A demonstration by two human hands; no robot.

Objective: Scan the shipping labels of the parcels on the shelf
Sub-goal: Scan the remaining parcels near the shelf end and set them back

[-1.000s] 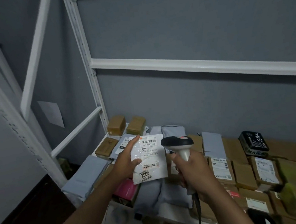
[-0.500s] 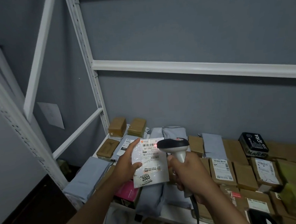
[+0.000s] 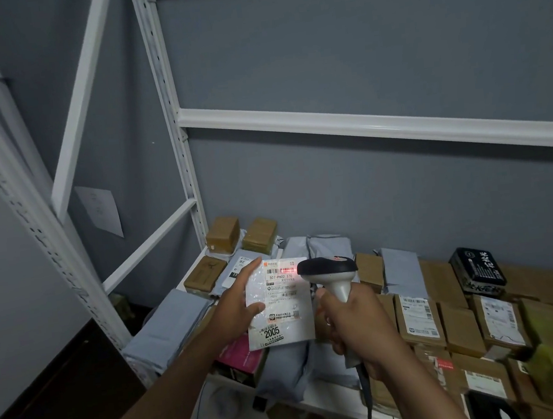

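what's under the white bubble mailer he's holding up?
Below the white bubble mailer in the left hand: grey poly bags and a pink box on the shelf. What lies directly behind it is hidden.

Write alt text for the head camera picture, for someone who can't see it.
A left hand holds up a white parcel while the right hand aims a scanner at its barcode, lit red. Below, a shelf holds boxes and grey bags.

The white parcel (image 3: pixel 279 302) in my left hand (image 3: pixel 235 309), at lower centre, reads "507-P802 T70" under its barcode and "2005" near its bottom edge; labels on the boxes at lower right are too small to read
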